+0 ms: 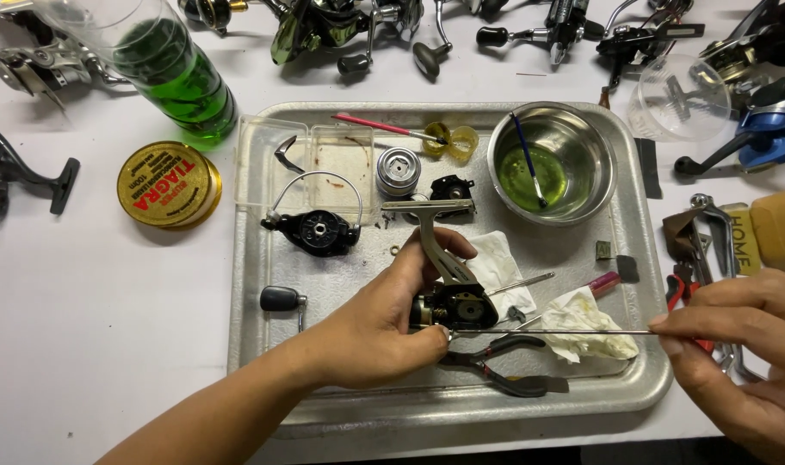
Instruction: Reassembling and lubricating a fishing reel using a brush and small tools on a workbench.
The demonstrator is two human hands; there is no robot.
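Note:
My left hand (377, 325) grips a fishing reel body (448, 297) with a silver stem, held over the metal tray (263, 362). A long thin metal rod (565, 331) runs from the reel body rightward to my right hand (745, 344), whose fingertips pinch its end. Black-handled pliers (504, 366) lie just below the reel. A black rotor with a wire bail (317, 226), a silver spool (398, 170) and a black handle knob (281, 300) rest on the tray. Crumpled white tissue (586, 331) lies under the rod.
A steel bowl (582, 138) with green liquid and a brush sits at the tray's back right. A green bottle (182, 82) and a gold round tin (164, 182) stand left of the tray. Several reels line the back edge; tools (702, 250) lie at the right.

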